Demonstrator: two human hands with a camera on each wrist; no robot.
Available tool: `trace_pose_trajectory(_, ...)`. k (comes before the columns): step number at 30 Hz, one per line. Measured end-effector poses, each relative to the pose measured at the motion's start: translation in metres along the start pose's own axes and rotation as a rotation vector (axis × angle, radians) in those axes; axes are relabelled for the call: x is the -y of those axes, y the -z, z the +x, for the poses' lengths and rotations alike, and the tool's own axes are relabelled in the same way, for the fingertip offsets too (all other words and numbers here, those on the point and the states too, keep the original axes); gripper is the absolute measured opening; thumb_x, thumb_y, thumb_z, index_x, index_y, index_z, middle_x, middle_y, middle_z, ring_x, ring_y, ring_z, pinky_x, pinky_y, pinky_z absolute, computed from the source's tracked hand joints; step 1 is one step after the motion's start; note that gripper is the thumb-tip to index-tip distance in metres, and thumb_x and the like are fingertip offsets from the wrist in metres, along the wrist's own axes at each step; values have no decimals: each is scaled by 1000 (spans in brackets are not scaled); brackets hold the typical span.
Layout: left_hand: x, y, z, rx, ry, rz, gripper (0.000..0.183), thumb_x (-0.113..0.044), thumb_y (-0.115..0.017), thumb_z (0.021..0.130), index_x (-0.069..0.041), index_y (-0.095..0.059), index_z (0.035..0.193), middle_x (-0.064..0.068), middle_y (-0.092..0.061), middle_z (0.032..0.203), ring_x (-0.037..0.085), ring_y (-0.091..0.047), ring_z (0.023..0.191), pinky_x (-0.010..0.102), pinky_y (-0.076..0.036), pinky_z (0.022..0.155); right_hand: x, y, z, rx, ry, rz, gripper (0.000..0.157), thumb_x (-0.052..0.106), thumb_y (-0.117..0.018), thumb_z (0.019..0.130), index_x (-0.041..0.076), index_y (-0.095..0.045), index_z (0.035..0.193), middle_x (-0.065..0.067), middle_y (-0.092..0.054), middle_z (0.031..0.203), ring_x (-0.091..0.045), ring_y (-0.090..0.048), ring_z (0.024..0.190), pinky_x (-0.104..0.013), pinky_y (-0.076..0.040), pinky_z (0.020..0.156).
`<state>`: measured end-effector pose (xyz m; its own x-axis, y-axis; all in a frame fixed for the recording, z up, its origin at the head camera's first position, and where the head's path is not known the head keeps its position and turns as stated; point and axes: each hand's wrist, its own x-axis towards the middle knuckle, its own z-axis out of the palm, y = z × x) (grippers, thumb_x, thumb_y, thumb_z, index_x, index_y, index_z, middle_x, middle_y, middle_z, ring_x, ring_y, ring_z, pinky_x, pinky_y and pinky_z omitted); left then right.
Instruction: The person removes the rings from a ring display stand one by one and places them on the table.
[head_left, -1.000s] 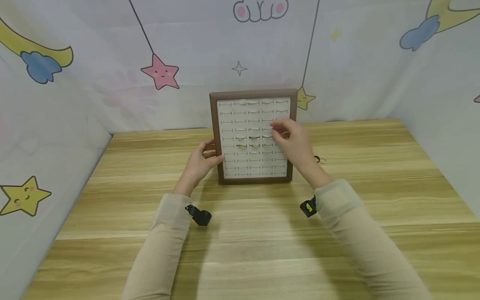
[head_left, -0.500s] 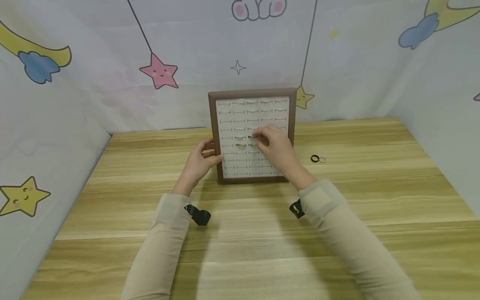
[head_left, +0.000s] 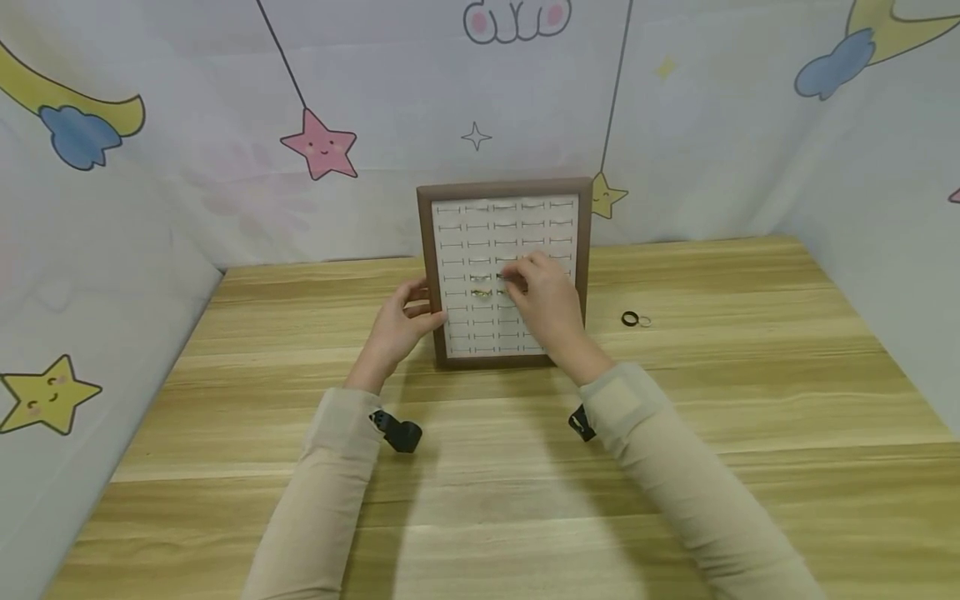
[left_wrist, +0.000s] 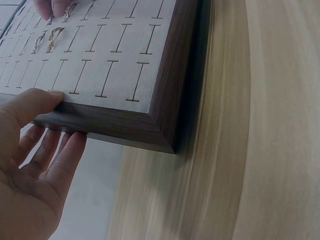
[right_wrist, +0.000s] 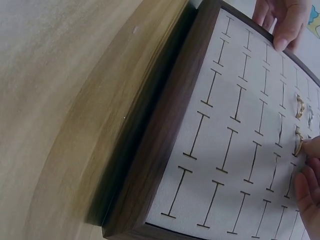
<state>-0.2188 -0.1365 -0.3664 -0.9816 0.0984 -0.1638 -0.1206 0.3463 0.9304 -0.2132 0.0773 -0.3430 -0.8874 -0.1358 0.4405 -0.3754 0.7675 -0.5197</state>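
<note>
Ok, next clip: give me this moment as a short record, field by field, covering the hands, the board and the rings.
Main object: ring display board, brown-framed with a slotted pale panel
Board position: standing on the wooden table
Left hand: grips the board's side edge, thumb in front, fingers behind
Right hand: fingertips at the panel among the rings; exact hold unclear
In slots: two gold rings, silver ring beside them; others may be hidden
Loose on table: black ring and thin pale ring, side by side
Background: pale cloth with pink star

Left hand (head_left: 396, 327) grips, thumb opposing fingers; right hand (head_left: 549, 302) reaches inward, fingers bent.
</note>
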Motion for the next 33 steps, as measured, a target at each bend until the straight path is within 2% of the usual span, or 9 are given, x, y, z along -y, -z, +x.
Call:
trace_pose_trajectory(11, 0, -1, 0, -2, -5, -5, 69, -13, -66, 90, -12, -29, 149, 13, -40, 146, 31, -45, 134, 43, -46, 107, -2, -3, 0, -26, -1, 10, 8, 11, -68, 88, 7, -71, 94, -7, -66, 97, -23, -60, 92, -34, -54, 79)
trace_pose_trajectory(19, 0, -1, 0, -2, -4, -5, 69, -12, -66, 90, -12, -29, 149, 13, -41, 145, 31, -45, 134, 43, -46, 106, -7, -2, -1, -45, 27, 94, 9, 12, -68, 88, 6, -71, 94, -8, -65, 98, -23, -60, 91, -33, -54, 79)
trace_pose_trajectory(33, 0, 0, 0, -2, -2, -5, 69, -13, -66, 90, -12, -29, 149, 13, -41, 145, 30, -45, 134, 42, -46, 107, -12, 4, 0, -20, 19, 195, 10, 8, -65, 89, 1, -66, 97, -12, -67, 101, -25, -62, 95, -35, -54, 87)
